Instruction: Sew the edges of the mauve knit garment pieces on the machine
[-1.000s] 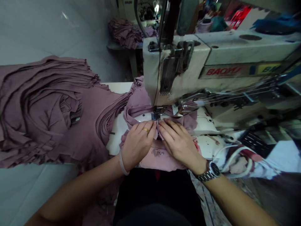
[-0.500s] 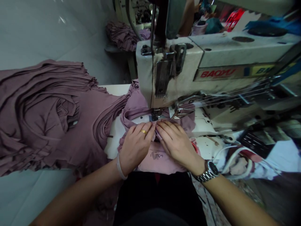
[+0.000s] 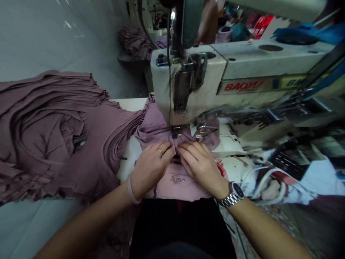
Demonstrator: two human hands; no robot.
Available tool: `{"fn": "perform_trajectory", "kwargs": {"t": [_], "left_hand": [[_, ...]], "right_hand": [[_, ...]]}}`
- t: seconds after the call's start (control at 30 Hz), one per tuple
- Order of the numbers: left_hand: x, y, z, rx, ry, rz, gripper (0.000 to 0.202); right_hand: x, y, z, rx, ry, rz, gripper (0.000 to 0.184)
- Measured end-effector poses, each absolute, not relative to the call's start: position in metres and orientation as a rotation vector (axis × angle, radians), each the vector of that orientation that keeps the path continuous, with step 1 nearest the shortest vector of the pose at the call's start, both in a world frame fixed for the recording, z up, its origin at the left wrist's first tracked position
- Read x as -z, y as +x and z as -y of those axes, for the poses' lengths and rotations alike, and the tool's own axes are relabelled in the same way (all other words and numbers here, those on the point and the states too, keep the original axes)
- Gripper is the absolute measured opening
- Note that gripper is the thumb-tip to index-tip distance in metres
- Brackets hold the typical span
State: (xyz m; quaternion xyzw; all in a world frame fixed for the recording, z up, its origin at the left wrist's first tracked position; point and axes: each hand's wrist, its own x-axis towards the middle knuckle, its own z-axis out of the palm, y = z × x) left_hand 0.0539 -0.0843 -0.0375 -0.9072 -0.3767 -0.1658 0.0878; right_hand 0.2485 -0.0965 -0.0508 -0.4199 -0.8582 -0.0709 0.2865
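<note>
A mauve fabric garment (image 3: 153,120) lies on the bed of a sewing machine (image 3: 161,79), partly under the presser foot (image 3: 176,132). My left hand (image 3: 151,165), with a ring and a pale wristband, pinches the garment's near edge just in front of the foot. Close beside it, my right hand (image 3: 201,162) grips the same edge, fingertips almost meeting the left ones. The fingers cover the fabric between them, and the thumbs are hidden. Lighter pink fabric (image 3: 185,189) with a small printed mark lies below the hands at the table edge.
A large stack of mauve cut pieces (image 3: 54,126) fills the left side. Right of the hands are a bundle of white and dark cloth (image 3: 272,183) and the machine's metal parts. Another fabric pile (image 3: 136,43) sits behind, with red furniture (image 3: 262,25) farther off.
The loop of mauve fabric left of the foot has closed up and flattened. Both hands remain on the edge, with their fingertips slightly farther from the foot. The view has shifted a little.
</note>
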Motion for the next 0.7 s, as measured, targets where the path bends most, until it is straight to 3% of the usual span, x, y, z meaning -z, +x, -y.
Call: {"fn": "perform_trajectory", "kwargs": {"t": [0.23, 0.53, 0.7], "left_hand": [[0.036, 0.054, 0.078, 0.644, -2.677, 1.049, 0.026], [0.038, 0.057, 0.067, 0.614, -2.748, 1.080, 0.027], [0.034, 0.047, 0.028, 0.802, -2.811, 1.376, 0.027]], "right_hand": [[0.046, 0.242, 0.092, 0.079, -1.225, 2.240, 0.023], [0.046, 0.244, 0.083, 0.231, -1.198, 2.306, 0.031], [0.044, 0.267, 0.068, 0.210, -1.152, 2.380, 0.024]]}}
